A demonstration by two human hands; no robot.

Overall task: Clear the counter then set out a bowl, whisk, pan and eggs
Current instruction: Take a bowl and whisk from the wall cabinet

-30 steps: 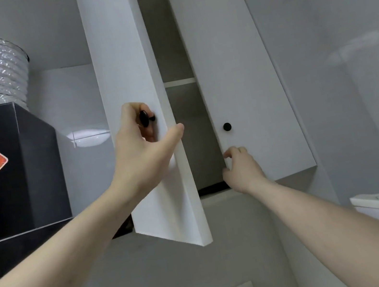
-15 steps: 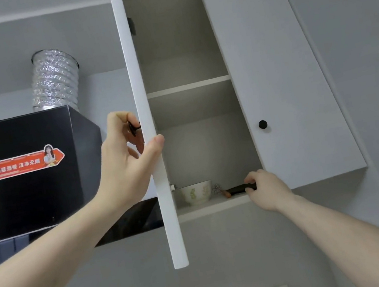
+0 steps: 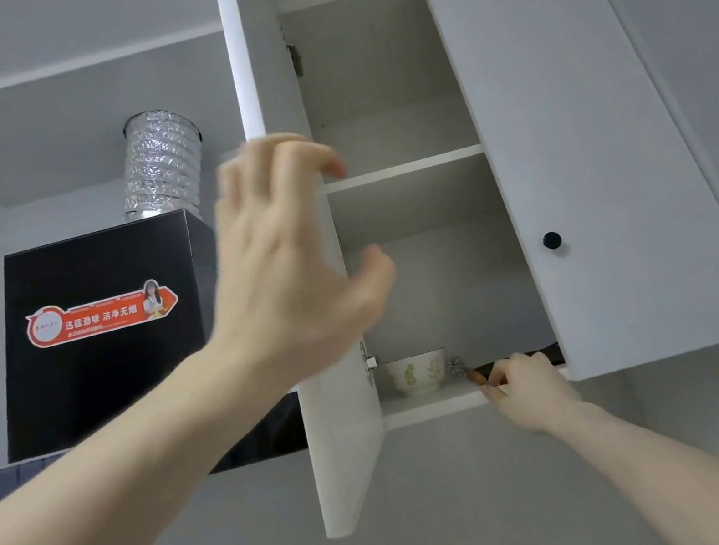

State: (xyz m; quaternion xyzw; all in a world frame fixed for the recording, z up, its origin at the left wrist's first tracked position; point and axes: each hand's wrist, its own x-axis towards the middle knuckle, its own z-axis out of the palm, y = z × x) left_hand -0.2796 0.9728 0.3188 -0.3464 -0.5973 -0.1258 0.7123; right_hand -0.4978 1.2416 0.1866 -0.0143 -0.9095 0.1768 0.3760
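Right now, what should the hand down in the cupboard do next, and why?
Probably draw the dark handle out over the shelf edge. The right hand is curled around that handle on the bottom shelf, beside the whisk and bowl. The left door is wide open, and the left hand is spread open, holding nothing.

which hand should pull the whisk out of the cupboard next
Right. The right hand is already at the bottom shelf, fingers curled on the whisk handle beside the bowl. The left hand is open, up by the door.
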